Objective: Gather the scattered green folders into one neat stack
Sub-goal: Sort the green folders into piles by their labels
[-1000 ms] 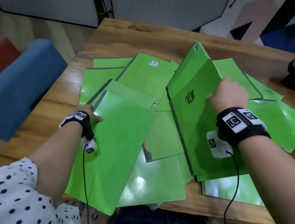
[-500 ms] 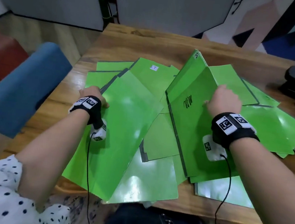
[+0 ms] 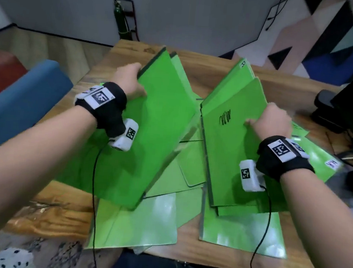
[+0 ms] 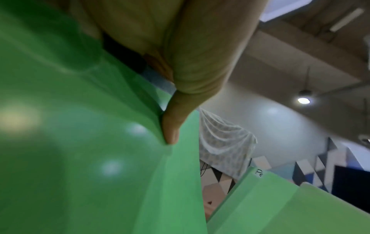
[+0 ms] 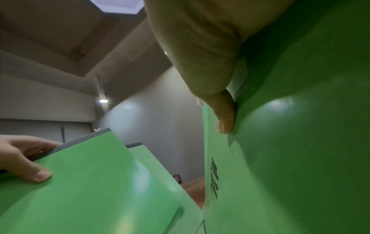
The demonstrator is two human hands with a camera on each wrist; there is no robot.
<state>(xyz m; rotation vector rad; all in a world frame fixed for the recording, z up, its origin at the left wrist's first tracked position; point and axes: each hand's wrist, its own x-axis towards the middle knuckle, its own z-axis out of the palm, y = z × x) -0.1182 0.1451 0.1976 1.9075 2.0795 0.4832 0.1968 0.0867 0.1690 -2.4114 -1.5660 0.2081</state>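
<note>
Flat green plastic folders [image 3: 142, 222] lie scattered on the brown wooden surface [image 3: 57, 215]. The left hand [image 3: 131, 80] grips one tilted-up bunch of folders [image 3: 157, 121]. The right hand [image 3: 270, 120] grips another bunch [image 3: 227, 151], marked with black writing.

office | wooden table [image 3: 182, 247] | green folders [image 3: 237, 231] | geometric wall [image 3: 333, 40]

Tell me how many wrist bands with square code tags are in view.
2. One wrist band sits behind the left hand; the other wrist band sits behind the right hand.
</note>
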